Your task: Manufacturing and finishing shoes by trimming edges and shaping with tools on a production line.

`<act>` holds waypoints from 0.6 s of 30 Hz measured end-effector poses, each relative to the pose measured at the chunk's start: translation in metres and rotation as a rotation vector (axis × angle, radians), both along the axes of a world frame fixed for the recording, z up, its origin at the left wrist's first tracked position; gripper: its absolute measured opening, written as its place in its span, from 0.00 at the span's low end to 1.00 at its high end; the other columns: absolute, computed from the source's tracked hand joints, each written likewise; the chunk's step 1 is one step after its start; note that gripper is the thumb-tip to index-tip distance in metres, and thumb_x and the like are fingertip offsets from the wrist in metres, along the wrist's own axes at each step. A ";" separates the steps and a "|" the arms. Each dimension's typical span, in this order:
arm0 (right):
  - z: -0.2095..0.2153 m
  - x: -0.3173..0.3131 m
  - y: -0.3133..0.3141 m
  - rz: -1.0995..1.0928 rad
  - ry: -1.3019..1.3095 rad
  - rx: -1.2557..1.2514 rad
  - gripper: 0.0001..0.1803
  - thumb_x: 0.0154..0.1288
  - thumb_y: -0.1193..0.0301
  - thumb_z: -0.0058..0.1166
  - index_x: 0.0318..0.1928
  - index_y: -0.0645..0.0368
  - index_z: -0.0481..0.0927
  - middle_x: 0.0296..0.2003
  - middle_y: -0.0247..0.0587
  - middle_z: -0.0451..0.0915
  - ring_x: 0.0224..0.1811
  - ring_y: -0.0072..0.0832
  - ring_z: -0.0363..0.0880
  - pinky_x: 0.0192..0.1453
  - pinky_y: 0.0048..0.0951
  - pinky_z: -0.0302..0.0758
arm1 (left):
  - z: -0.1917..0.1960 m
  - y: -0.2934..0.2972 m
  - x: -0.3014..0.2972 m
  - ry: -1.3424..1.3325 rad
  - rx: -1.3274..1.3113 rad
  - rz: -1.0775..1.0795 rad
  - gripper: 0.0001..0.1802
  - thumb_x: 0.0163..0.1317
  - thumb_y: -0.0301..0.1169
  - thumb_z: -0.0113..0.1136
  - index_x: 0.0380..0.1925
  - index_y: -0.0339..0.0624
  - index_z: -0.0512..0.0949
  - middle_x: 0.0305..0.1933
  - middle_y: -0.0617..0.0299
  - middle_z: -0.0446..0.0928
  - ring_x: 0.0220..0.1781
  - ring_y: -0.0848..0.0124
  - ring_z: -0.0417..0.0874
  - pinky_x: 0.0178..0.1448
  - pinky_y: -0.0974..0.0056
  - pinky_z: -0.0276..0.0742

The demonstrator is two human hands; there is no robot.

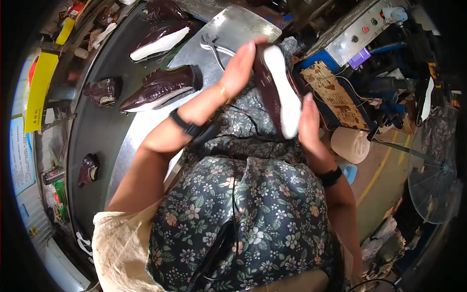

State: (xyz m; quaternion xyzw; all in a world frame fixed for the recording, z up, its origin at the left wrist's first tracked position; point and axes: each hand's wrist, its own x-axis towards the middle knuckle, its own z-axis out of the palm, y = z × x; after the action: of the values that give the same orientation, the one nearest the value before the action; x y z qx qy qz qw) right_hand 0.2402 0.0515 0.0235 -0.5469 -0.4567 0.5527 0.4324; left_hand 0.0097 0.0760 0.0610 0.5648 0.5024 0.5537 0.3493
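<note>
Pliers (pixel 211 44) lie near the left edge of the shiny metal tabletop (pixel 248 24). Past the left edge of the long dark belt (pixel 92 131) I see a bright yellow sign (pixel 41 95) and, nearer the bottom, a little silver can (pixel 53 175). Over on the right, a grey box (pixel 344 49) has a red button (pixel 365 29), with a purple box (pixel 359 58) by its lower edge. A pale jug (pixel 348 146) is on the floor (pixel 377 180), near a big round fan (pixel 442 168).

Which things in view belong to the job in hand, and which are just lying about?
Likely in the job:
- maroon shoe between left hand and right hand
- other maroon shoes
- perhaps the metal pliers

Seemingly just about:
- pale plastic jug
- fan
- purple box
</note>
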 end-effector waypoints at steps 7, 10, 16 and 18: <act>0.018 -0.044 0.102 0.162 -0.089 0.091 0.26 0.78 0.53 0.35 0.38 0.64 0.77 0.31 0.36 0.79 0.32 0.24 0.75 0.40 0.27 0.72 | -0.009 0.052 0.001 -0.784 -0.616 -0.346 0.40 0.71 0.63 0.30 0.50 0.37 0.77 0.41 0.61 0.82 0.40 0.72 0.82 0.50 0.67 0.79; 0.013 -0.095 0.122 0.308 0.099 -0.050 0.27 0.76 0.53 0.35 0.47 0.65 0.78 0.38 0.45 0.83 0.40 0.37 0.80 0.48 0.36 0.74 | -0.008 0.051 0.012 -0.419 -0.554 -0.094 0.31 0.73 0.54 0.39 0.46 0.34 0.78 0.40 0.55 0.83 0.43 0.65 0.83 0.50 0.63 0.77; 0.035 -0.112 0.112 0.252 -0.571 0.438 0.22 0.74 0.60 0.36 0.44 0.66 0.79 0.42 0.59 0.81 0.45 0.49 0.80 0.51 0.42 0.74 | 0.016 0.050 0.000 0.529 -0.394 0.020 0.29 0.72 0.47 0.36 0.41 0.30 0.78 0.45 0.33 0.77 0.50 0.38 0.76 0.53 0.48 0.71; 0.027 -0.106 0.117 0.342 -0.207 0.234 0.26 0.74 0.55 0.36 0.46 0.66 0.79 0.43 0.53 0.81 0.46 0.41 0.78 0.52 0.38 0.74 | -0.006 0.033 -0.005 0.293 -0.299 -0.064 0.31 0.73 0.51 0.36 0.52 0.31 0.70 0.50 0.34 0.77 0.52 0.41 0.77 0.55 0.49 0.71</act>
State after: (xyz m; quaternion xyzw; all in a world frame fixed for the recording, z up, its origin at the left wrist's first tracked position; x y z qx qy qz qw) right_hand 0.1339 0.1683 0.0505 -0.4614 -0.6457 0.5021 0.3437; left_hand 0.0050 0.1093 0.0552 0.5970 0.6061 0.3734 0.3697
